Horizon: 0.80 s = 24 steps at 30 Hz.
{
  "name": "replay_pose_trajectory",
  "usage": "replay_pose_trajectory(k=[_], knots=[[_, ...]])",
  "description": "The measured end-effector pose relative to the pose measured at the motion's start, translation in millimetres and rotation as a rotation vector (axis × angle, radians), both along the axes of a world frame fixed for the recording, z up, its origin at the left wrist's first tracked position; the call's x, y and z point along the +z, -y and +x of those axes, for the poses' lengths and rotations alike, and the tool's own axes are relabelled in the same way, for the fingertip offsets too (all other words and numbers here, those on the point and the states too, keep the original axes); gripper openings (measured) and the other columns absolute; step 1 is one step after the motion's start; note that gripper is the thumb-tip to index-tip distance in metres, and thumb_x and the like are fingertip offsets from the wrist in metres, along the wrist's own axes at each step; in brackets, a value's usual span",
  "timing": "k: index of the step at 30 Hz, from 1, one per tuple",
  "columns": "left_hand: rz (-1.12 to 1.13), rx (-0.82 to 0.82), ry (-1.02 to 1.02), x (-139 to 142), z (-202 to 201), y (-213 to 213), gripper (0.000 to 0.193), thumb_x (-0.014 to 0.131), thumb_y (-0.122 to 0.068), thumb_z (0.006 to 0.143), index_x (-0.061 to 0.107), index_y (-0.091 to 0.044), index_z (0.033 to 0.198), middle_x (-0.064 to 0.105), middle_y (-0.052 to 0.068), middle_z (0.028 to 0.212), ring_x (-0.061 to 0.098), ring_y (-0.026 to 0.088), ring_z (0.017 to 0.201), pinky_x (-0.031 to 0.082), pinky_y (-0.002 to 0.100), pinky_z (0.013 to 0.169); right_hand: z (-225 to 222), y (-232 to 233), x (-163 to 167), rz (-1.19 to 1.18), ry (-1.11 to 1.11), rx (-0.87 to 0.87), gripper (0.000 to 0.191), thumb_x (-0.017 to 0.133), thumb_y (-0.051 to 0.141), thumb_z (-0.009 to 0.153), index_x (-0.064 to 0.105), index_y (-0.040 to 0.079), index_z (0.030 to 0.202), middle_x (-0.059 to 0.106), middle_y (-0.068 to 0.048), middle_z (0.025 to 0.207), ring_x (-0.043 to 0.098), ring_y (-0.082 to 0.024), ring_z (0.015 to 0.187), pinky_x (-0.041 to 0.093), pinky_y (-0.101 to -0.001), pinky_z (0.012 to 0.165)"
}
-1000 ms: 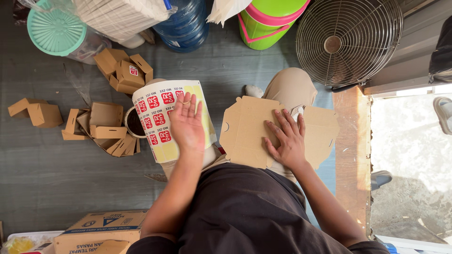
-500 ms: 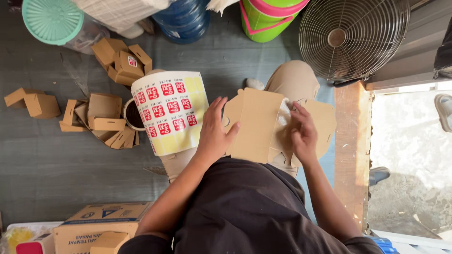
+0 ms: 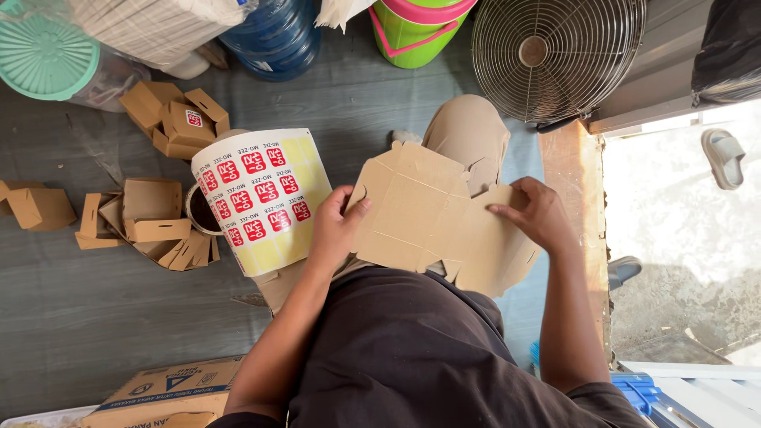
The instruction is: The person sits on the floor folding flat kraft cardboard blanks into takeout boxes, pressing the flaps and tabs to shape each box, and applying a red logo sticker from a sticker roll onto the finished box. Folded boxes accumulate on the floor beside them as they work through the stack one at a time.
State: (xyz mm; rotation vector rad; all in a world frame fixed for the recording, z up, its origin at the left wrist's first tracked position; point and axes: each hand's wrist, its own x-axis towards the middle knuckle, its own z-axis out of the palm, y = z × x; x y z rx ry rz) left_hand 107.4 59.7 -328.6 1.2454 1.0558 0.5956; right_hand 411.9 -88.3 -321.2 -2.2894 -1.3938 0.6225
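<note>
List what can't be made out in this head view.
- Underside of the flat cardboard blank: faces away, and the left hand and right hand cover parts of its edges.
- Sticker roll core: largely hidden behind the curled sheet.
- Blue water jug: top cut off by the frame edge.
- Lower-left carton: cut off by the bottom edge.

I see hard daylight glaring off the ground outside at right. The floor indoors sits evenly lit, sharp, softly shadowed.

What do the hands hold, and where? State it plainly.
Both hold one flat, unfolded cardboard box blank. The left hand pinches its left edge, thumb on top; the right hand rests its fingers on the right flap.
</note>
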Motion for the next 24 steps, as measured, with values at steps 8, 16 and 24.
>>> replay_pose_trajectory(k=[8,16,24], knots=[[-0.310,-0.391,0.960,29.2,13.1,-12.8,0.067,0.067,-0.051,0.094,0.053,-0.007,0.143,0.066,0.011,0.131,0.064,0.019,0.120,0.048,0.034,0.108,22.2,19.1,12.6,0.636,-0.704,-0.272,0.028,0.081,0.023,0.099,0.063,0.004,0.109,0.072,-0.001,0.101,0.065,-0.007,0.088,0.053,-0.0240,0.080],[-0.691,-0.456,0.729,-4.2,25.1,-16.0,0.048,0.074,-0.036,0.105,0.064,0.006,0.124,0.071,0.008,0.113,0.066,0.015,0.106,0.052,0.034,0.099,-16.9,9.6,4.2,0.460,-0.761,-0.275,0.025,0.073,0.018,0.099,0.067,0.000,0.114,0.073,-0.004,0.099,0.067,-0.009,0.085,0.056,-0.0263,0.074],[-0.441,-0.366,0.321,13.9,31.1,-8.0,0.046,0.072,-0.028,0.089,0.064,-0.006,0.129,0.073,0.004,0.114,0.070,0.010,0.099,0.057,0.033,0.086,-42.4,-1.7,1.5,0.379,-0.851,-0.240,0.028,0.069,0.015,0.096,0.060,0.002,0.120,0.068,-0.006,0.103,0.065,-0.011,0.089,0.056,-0.0295,0.074]])
